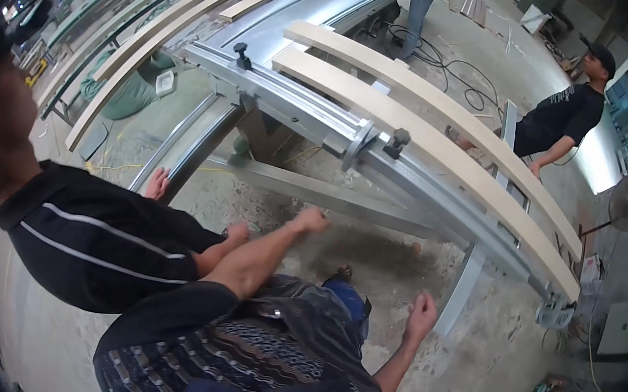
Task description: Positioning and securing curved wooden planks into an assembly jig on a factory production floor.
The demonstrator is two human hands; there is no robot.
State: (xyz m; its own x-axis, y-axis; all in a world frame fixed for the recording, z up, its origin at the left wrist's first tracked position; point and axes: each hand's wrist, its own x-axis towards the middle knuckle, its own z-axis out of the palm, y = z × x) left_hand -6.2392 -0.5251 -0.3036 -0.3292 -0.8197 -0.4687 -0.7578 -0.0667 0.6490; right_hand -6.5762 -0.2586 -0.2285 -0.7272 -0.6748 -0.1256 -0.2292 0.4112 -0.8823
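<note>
My left hand (312,220) is held out over the floor, fingers curled in, with nothing visible in it. It is nearest to the metal crossbar (329,200) below the saw's fence, apart from it. On the right, my right hand (422,314) is raised, its fingers folded and nothing showing between them. A grey metal leg or bar (461,290) stands just beyond it. Farther off, a long metal fence (292,112) with black clamp knobs runs across a sliding table machine. Two long pale wooden boards (415,126) lie beyond and along it.
A co-worker in a black striped shirt (92,240) stands close at my left, hands low. Another person (563,120) stands by the boards at far right; a third is behind the metal table (273,13). Cables (452,68) lie on the floor. More boards rest at upper left.
</note>
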